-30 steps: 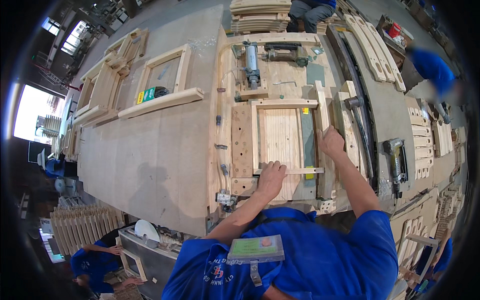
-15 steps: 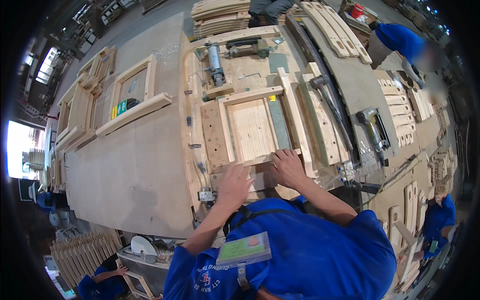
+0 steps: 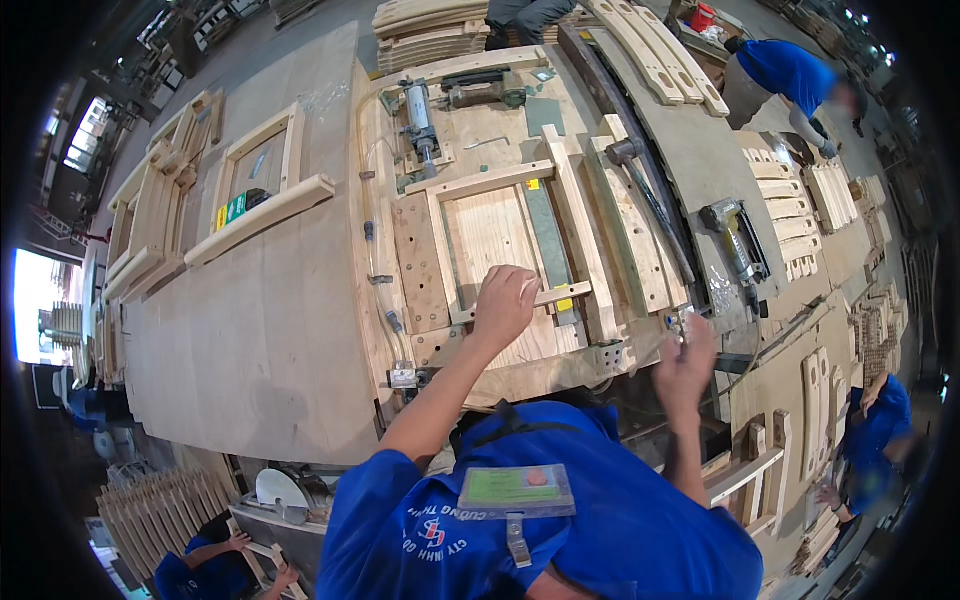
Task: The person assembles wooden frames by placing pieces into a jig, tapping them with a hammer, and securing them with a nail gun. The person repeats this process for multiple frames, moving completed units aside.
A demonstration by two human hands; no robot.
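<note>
A pale wooden frame (image 3: 432, 230) lies on the workbench jig in front of me. My left hand (image 3: 505, 308) is closed over its near rail (image 3: 568, 293), knuckles up. My right hand (image 3: 687, 368) is off to the right, at a small air valve with blue fittings (image 3: 680, 322); motion smears its fingers, and I cannot tell whether they grip it. A long wooden bar (image 3: 582, 235) runs along the frame's right side. Left of the frame is a drilled board (image 3: 418, 265). An air cylinder (image 3: 420, 118) points at the far rail.
A nail gun (image 3: 738, 240) lies on the right, near a hammer (image 3: 640, 170). Another air tool (image 3: 484, 90) rests at the back. Assembled frames (image 3: 262, 165) stand on the left panel (image 3: 250, 330). Co-workers are at the far right (image 3: 790, 80), lower right (image 3: 880, 430) and lower left (image 3: 205, 570).
My right hand has let go of the near rail and moved right to the air valve. My left hand has shifted right along the rail. The whole view has shifted slightly.
</note>
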